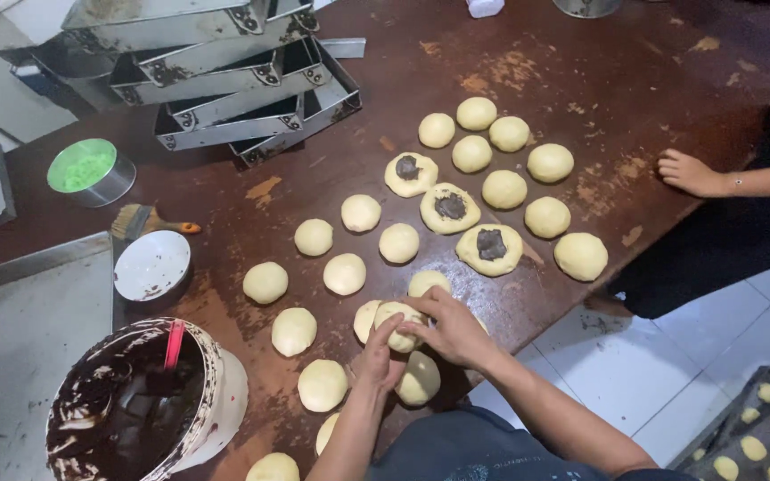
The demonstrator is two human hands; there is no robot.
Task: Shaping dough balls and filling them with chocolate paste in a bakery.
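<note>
Both my hands close around one pale dough ball [398,321] just above the near table edge. My left hand [380,359] cups it from below. My right hand [450,328] covers it from the right and top. Several more round dough balls [344,273] lie around on the brown wooden table [545,71]. Three flattened dough rounds [490,248] with dark chocolate filling in the middle lie in a diagonal row beyond my hands.
A bucket of dark chocolate paste [131,401] with a red spatula stands near left. A white lid [151,264], a brush [146,219], a tin of green stuff [88,169] and stacked metal pans [225,80] lie behind. Another person's hand [690,172] rests at right. Trays of dough [759,428] sit on the floor.
</note>
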